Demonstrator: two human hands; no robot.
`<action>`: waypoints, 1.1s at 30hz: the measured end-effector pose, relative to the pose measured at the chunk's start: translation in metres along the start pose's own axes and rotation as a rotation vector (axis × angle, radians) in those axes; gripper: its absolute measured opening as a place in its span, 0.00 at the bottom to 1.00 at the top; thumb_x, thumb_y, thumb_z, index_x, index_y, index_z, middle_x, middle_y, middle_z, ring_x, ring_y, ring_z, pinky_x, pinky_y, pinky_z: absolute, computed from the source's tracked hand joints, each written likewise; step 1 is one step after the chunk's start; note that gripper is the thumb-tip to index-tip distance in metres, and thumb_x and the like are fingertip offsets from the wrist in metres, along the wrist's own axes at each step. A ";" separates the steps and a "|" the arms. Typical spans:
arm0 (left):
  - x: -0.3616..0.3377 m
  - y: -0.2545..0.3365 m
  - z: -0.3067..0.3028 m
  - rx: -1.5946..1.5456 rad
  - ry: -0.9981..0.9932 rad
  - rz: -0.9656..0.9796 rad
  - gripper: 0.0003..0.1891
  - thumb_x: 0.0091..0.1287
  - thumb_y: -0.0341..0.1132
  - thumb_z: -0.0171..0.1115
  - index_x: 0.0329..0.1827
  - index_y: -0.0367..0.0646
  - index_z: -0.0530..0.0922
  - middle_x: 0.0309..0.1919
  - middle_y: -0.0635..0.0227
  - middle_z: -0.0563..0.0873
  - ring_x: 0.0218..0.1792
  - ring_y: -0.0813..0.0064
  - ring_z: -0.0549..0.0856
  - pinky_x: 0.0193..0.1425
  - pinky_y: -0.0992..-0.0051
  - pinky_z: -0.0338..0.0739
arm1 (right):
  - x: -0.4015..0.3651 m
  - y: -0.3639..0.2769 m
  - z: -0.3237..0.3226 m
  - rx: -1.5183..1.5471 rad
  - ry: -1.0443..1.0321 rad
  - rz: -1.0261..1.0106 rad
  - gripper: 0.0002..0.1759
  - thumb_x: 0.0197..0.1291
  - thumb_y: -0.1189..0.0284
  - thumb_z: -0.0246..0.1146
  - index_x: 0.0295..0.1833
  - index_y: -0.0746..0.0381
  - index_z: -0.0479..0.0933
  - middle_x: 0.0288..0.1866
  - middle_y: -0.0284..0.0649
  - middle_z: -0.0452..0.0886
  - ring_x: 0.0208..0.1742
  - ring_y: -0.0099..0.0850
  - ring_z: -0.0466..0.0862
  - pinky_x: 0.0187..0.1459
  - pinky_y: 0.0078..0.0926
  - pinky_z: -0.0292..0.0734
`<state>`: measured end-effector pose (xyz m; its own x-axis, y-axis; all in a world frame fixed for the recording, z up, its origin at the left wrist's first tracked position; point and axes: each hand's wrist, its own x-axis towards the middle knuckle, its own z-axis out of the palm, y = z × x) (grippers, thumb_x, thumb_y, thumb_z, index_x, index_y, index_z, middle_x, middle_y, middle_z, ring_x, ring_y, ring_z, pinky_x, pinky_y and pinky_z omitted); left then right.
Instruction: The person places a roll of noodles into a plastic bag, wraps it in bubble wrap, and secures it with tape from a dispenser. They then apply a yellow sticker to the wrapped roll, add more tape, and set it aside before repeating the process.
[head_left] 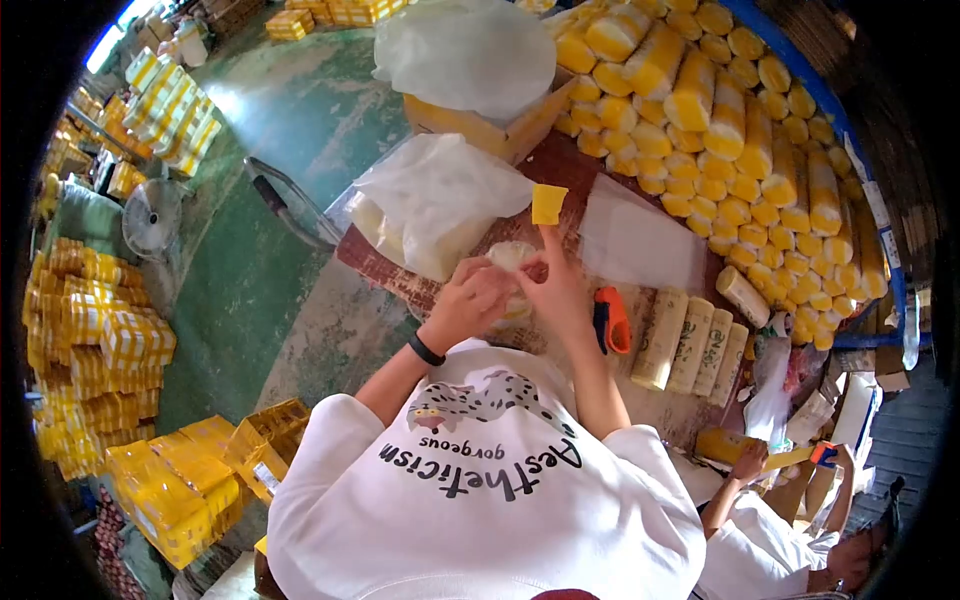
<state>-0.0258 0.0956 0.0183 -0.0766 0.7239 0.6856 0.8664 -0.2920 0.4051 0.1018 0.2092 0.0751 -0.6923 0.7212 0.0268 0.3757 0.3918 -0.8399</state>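
Both of my hands meet over a whitish, translucent bundle [513, 254] at the near edge of the dark red table [395, 262]. My left hand [473, 300], with a black band on its wrist, has its fingers pressed together at the bundle's left side. Opposite it, my right hand [552, 285] pinches at the bundle, its index finger stretched up with a yellow piece of tape [548, 204] on the tip. What lies between the fingertips is too small to make out. An orange and dark blue tape dispenser [614, 320] lies right of my right hand.
White plastic bags [435, 195] lie beyond my hands, before a cardboard box [450, 125]. Several wrapped rolls [690, 345] line the right side. Yellow-white rolls [740, 130] are piled behind. At lower right a co-worker [765, 540] holds another tape dispenser [824, 454].
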 end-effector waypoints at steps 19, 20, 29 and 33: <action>-0.011 -0.006 0.010 -0.021 0.124 -0.063 0.09 0.51 0.31 0.70 0.27 0.43 0.75 0.55 0.55 0.71 0.53 0.51 0.75 0.51 0.62 0.77 | -0.008 0.041 -0.031 1.229 -0.633 0.579 0.18 0.71 0.64 0.48 0.54 0.64 0.75 0.12 0.22 0.53 0.12 0.14 0.52 0.12 0.13 0.45; -0.010 -0.007 0.009 -0.024 0.124 -0.043 0.09 0.51 0.31 0.70 0.27 0.43 0.75 0.55 0.57 0.72 0.54 0.51 0.75 0.51 0.62 0.77 | -0.009 0.042 -0.031 1.262 -0.655 0.560 0.18 0.72 0.63 0.47 0.54 0.64 0.75 0.12 0.22 0.53 0.12 0.14 0.52 0.12 0.13 0.45; -0.009 -0.005 0.006 0.084 -0.001 0.075 0.06 0.51 0.29 0.66 0.30 0.44 0.78 0.56 0.69 0.80 0.52 0.59 0.78 0.52 0.66 0.78 | -0.011 0.054 -0.036 1.319 -0.696 0.561 0.21 0.73 0.63 0.43 0.56 0.65 0.74 0.12 0.22 0.53 0.11 0.12 0.53 0.12 0.11 0.47; -0.007 -0.005 0.002 0.103 -0.025 0.086 0.06 0.51 0.28 0.66 0.30 0.45 0.77 0.55 0.72 0.81 0.49 0.63 0.78 0.51 0.68 0.79 | -0.014 0.051 -0.041 1.357 -0.749 0.603 0.21 0.72 0.62 0.43 0.59 0.63 0.72 0.12 0.22 0.54 0.11 0.12 0.53 0.11 0.09 0.49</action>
<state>-0.0282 0.0934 0.0103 0.0109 0.7148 0.6993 0.9154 -0.2885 0.2806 0.1556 0.2424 0.0540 -0.9300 0.0016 -0.3675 0.1854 -0.8615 -0.4728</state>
